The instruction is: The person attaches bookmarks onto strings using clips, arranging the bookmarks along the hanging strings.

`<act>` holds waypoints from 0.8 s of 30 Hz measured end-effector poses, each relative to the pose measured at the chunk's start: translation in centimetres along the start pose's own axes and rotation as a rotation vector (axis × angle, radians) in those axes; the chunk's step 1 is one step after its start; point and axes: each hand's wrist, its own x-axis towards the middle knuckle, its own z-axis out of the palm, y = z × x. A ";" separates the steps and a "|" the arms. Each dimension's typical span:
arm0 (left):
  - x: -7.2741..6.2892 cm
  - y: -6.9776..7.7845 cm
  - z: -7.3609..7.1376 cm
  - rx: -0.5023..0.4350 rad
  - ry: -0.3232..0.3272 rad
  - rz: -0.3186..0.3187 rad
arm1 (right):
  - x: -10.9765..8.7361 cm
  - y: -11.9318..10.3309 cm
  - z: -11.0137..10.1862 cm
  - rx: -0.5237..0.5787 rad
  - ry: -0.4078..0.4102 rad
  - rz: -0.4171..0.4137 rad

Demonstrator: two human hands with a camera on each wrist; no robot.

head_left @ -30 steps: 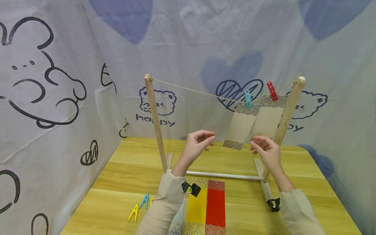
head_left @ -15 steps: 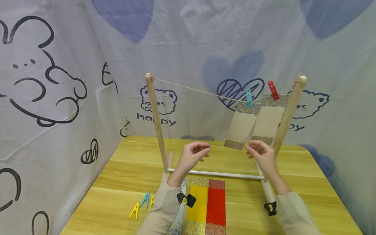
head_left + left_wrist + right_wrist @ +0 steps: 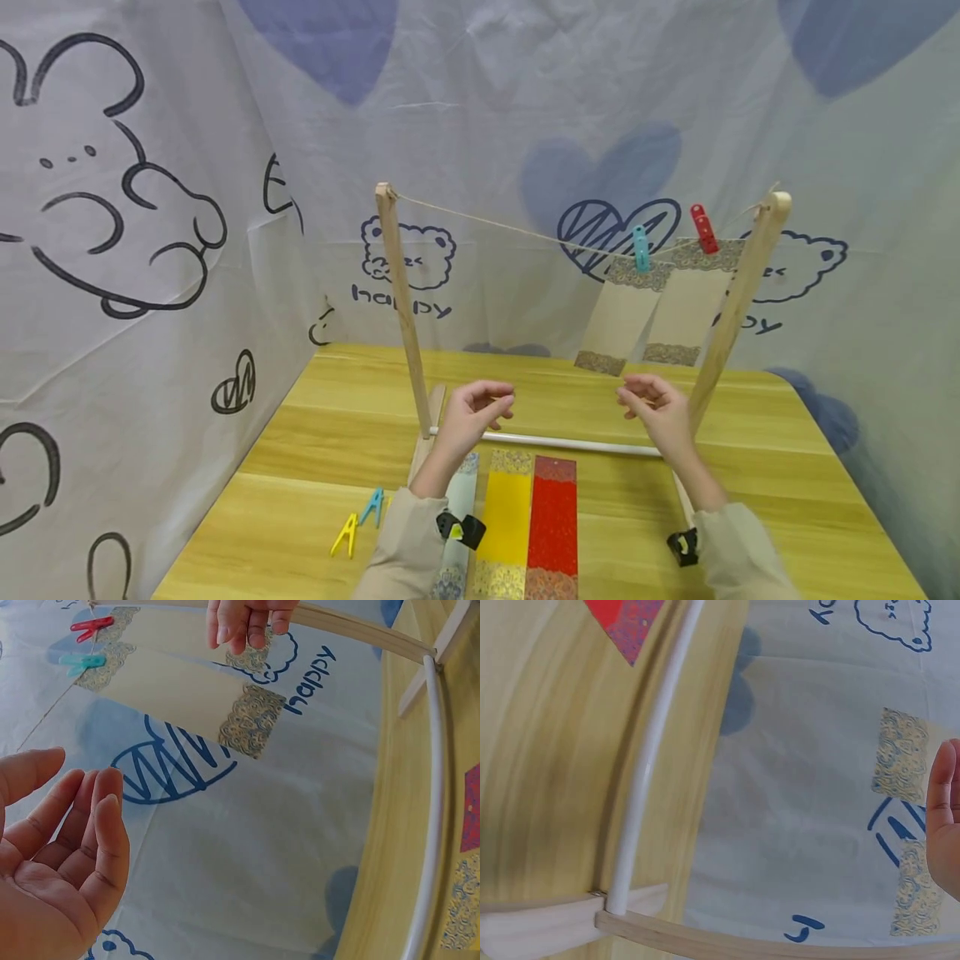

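Observation:
Two cream cards with patterned ends hang from a sagging string; a blue clothespin [image 3: 641, 248] is on the left card [image 3: 619, 321] and a red clothespin [image 3: 704, 229] on the right card [image 3: 686, 310]. My left hand [image 3: 467, 421] is in the air above the white crossbar, fingers loosely bent, holding nothing. Just below the hanging cards is my right hand [image 3: 663, 415], also holding nothing, its fingers loosely bent. The left wrist view shows the left palm [image 3: 60, 877] apart from the cards. Only part of the right hand shows at the right wrist view's edge.
A wooden frame [image 3: 405, 312] carries the string, with a white crossbar [image 3: 570, 443] low down. Light blue, yellow [image 3: 504, 517] and red [image 3: 553, 525] strips lie on the table in front. To their left lie a yellow clothespin [image 3: 345, 536] and a blue clothespin [image 3: 372, 507]; another yellow one is mostly hidden.
Both hands have come down and slightly left, away from the hanging cards. More of the right card's lower end shows. The cards and clothespins stay on the string; the head view shifts slightly.

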 end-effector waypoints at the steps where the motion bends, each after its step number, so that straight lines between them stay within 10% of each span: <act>1: -0.1 -0.1 -0.1 -0.004 0.007 -0.015 | -0.1 0.2 0.0 -0.007 0.000 0.004; 24: -4.0 -2.1 -2.7 0.088 0.130 -0.086 | -3.7 5.2 0.3 0.036 -0.155 0.002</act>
